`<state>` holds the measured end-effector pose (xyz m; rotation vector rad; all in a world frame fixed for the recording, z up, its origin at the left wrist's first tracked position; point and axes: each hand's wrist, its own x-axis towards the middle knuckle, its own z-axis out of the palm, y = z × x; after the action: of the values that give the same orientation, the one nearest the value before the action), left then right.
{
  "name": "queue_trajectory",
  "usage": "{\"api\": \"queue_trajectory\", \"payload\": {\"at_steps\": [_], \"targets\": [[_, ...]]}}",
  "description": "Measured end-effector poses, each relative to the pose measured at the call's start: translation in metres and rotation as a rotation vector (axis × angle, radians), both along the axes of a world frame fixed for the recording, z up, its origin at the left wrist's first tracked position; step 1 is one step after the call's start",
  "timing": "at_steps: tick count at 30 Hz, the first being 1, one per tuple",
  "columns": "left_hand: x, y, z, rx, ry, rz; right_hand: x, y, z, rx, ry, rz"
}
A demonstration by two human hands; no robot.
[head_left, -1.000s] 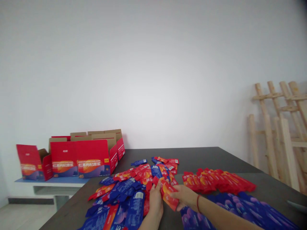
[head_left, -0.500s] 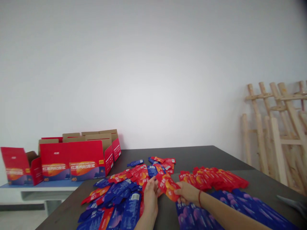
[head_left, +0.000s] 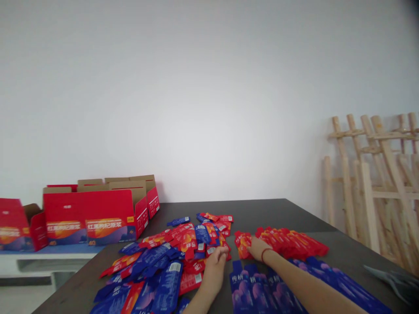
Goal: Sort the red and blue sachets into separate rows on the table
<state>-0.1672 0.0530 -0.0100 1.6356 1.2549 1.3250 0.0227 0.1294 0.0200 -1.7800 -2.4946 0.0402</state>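
A loose heap of red and blue sachets (head_left: 170, 257) covers the left half of the dark table (head_left: 265, 213). My left hand (head_left: 214, 264) rests at the heap's right edge, fingers curled on a red sachet (head_left: 214, 250). My right hand (head_left: 257, 248), with a red cord on the wrist, lies on a red sachet (head_left: 242, 244) at the left end of an overlapping row of red sachets (head_left: 294, 242). A row of blue sachets (head_left: 262, 288) lies under my right forearm.
Open red cartons (head_left: 94, 213) stand on a low white shelf to the left of the table. Wooden frames (head_left: 369, 183) lean on the wall at right. A grey plastic bag (head_left: 393, 279) lies at the table's right edge.
My right hand has carried the red sachet away from me and laid it at the left end of the red row. My left hand has shifted slightly right onto the heap.
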Motion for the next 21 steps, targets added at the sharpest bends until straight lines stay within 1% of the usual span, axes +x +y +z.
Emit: {"api": "queue_trajectory", "payload": {"at_steps": [2, 3, 4, 5, 7, 9, 10, 12, 15, 21], "targets": [[-0.003, 0.004, 0.01, 0.083, 0.232, 0.076, -0.007, 0.001, 0.003, -0.001, -0.061, -0.099], [-0.006, 0.007, 0.016, 0.122, 0.358, 0.129, -0.012, 0.001, 0.005, 0.012, -0.081, -0.133], [-0.01, 0.01, 0.023, 0.151, 0.489, 0.184, -0.017, 0.0, 0.007, 0.036, -0.1, -0.138], [-0.015, 0.014, 0.029, 0.167, 0.618, 0.238, -0.021, 0.0, 0.007, 0.064, -0.114, -0.118], [-0.027, 0.022, 0.039, 0.152, 0.841, 0.316, -0.03, -0.002, 0.006, 0.098, -0.137, -0.034], [-0.038, 0.031, 0.045, 0.112, 0.996, 0.334, -0.037, -0.003, 0.001, 0.082, -0.163, 0.027], [-0.044, 0.035, 0.046, 0.099, 1.052, 0.326, -0.039, -0.003, -0.002, 0.067, -0.174, 0.034], [-0.053, 0.044, 0.048, 0.08, 1.132, 0.318, -0.041, -0.002, -0.009, 0.051, -0.189, 0.01], [-0.064, 0.057, 0.051, 0.04, 1.184, 0.348, -0.04, 0.0, -0.015, 0.046, -0.194, -0.032], [-0.075, 0.096, 0.055, -0.02, 1.17, 0.409, -0.026, 0.002, -0.014, 0.04, -0.15, -0.019]]}}
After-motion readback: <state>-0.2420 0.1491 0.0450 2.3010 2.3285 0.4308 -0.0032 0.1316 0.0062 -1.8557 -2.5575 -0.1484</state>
